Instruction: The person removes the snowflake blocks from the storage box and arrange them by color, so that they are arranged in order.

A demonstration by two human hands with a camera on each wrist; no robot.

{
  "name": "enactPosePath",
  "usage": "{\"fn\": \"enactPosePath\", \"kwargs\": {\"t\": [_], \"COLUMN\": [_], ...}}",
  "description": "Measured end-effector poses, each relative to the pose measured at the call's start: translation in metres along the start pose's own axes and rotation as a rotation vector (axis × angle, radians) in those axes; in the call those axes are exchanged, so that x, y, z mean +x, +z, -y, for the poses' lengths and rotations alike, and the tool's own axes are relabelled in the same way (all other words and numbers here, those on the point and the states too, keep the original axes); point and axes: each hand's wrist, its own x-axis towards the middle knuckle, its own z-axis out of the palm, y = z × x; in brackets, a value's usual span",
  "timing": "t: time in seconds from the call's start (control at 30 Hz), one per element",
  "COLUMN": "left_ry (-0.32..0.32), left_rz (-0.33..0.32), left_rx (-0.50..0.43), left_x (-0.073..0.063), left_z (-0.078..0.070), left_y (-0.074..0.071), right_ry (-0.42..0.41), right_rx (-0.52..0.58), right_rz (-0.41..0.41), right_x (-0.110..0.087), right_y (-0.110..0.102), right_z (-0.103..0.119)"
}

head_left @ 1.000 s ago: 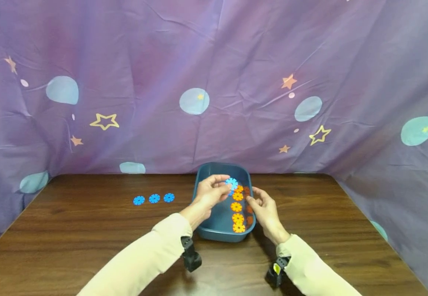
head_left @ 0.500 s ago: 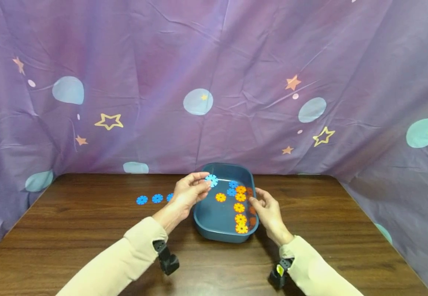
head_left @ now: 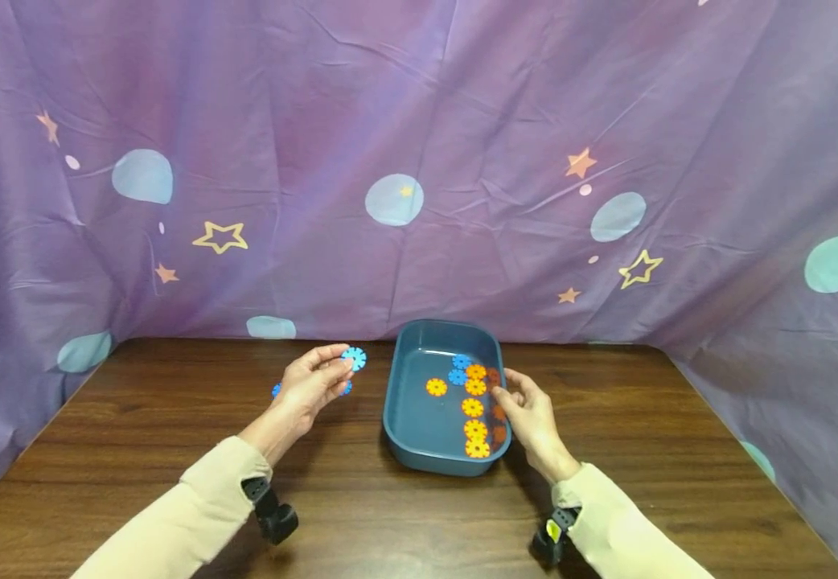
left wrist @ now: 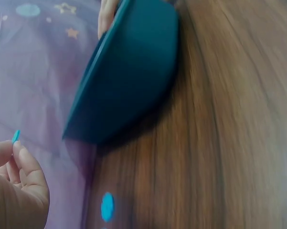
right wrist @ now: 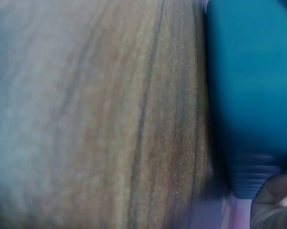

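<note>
Looks like a little staged recording corner tbh, since there's a wrinkly purple cloth (head_left: 477,121) with stars (head_left: 580,163) and pale blue blobs (head_left: 390,205) hung right behind a dark wood-grain surface (head_left: 390,515), plus black devices (head_left: 277,521) strapped at both sleeves (head_left: 180,515), though home or lab I honestly can't tell.

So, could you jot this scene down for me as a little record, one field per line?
Container: blue bin, open-topped, on a brown wood-grain table
Inside it: two blue discs and at least six orange discs, mostly along the right side
Left hand: pinches a raised blue disc, left of the bin
Right hand: holds the bin's right rim
Behind left hand: at least two table discs, partly hidden
Backdrop: purple cloth with stars
</note>
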Motion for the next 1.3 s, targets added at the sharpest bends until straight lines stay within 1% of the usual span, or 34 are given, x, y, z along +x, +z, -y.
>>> {"fn": "enactPosePath", "kwargs": {"t": [0.1,0.17,0.27,0.5,0.67,0.77,0.83,0.93,1.03,1.07,1.17,1.27,1.3], "left_ry": [-0.013,-0.016,-0.022,-0.029,-0.039,-0.024,-0.001,0.028,0.052,0.051,0.038,-0.006,-0.016], "left_rz": [-0.019,-0.027,-0.046,-0.092,-0.125,-0.141,-0.147,-0.163,-0.153,-0.162,-0.171,-0.2,-0.198], "left_rx": [-0.007,-0.015,-0.005,0.017,0.072,0.123,0.166,0.2,0.233,0.233,0.3,0.371,0.405], "left_x": [0.001,0.001,0.001,0.003,0.005,0.007,0.009,0.011,0.013,0.014,0.015,0.016,0.016], "left_z": [0.0,0.0,0.001,0.002,0.004,0.007,0.01,0.013,0.014,0.014,0.013,0.012,0.011], "left_y": [-0.015,-0.025,-0.04,-0.073,-0.092,-0.101,-0.107,-0.115,-0.123,-0.125,-0.129,-0.131,-0.132], "right_ry": [-0.007,0.027,0.053,0.059,0.062,0.063,0.064,0.063,0.058,0.055,0.048,0.042,0.041], "right_rx": [-0.005,-0.014,-0.02,-0.016,-0.014,-0.011,-0.01,-0.009,-0.016,-0.017,-0.022,-0.024,-0.024], "right_rz": [-0.006,0.003,0.013,0.019,0.021,0.019,0.016,0.018,0.017,0.015,0.011,0.012,0.012], "right_x": [0.0,0.001,0.001,0.002,0.002,0.002,0.002,0.002,0.002,0.002,0.003,0.002,0.002], "right_y": [0.0,-0.001,-0.001,-0.001,-0.001,-0.001,-0.001,-0.001,-0.001,0.0,0.0,0.0,0.0], "right_z": [0.0,0.001,0.002,0.004,0.003,0.002,0.002,0.002,0.002,0.002,0.001,0.001,0.001]}}
